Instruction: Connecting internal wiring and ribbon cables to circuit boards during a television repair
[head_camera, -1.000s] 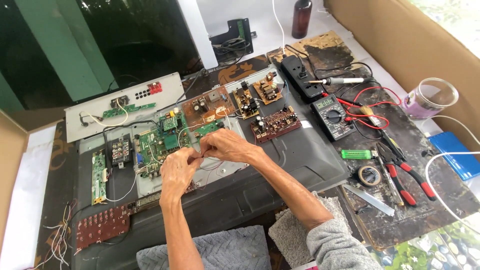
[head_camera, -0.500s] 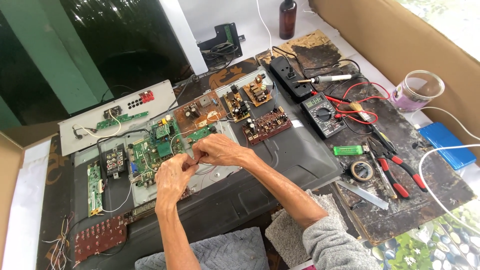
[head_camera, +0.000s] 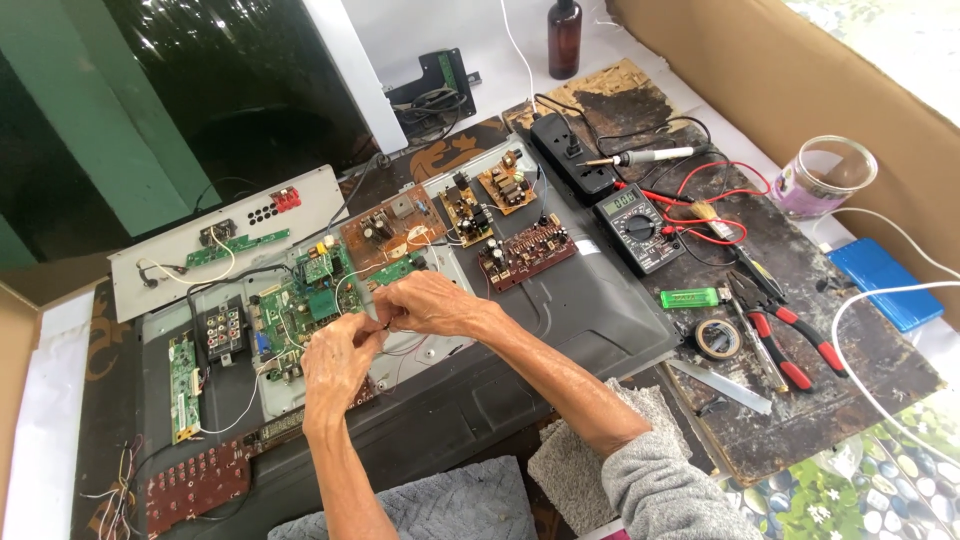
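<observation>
My left hand (head_camera: 337, 362) and my right hand (head_camera: 428, 303) meet fingertip to fingertip over the open back of a flat dark device (head_camera: 560, 330). Between the fingers run thin red and white wires (head_camera: 385, 325), pinched by both hands. Just behind the hands lies a green main circuit board (head_camera: 300, 300) on a grey metal plate. A small green board (head_camera: 396, 270) sits right above my right hand. Brown boards (head_camera: 385, 225) lie farther back.
To the right lie a multimeter (head_camera: 640, 226) with red leads, a soldering iron (head_camera: 640, 157), a black power strip (head_camera: 570, 150), a green lighter (head_camera: 690, 297), tape roll (head_camera: 717, 338), red-handled pliers (head_camera: 785, 340), a glass cup (head_camera: 825, 175) and a blue box (head_camera: 890, 280). A brown bottle (head_camera: 565, 38) stands at the back.
The view has shifted slightly and the hands sit a little lower in it. Both hands stay together on the wires, with only small finger movements.
</observation>
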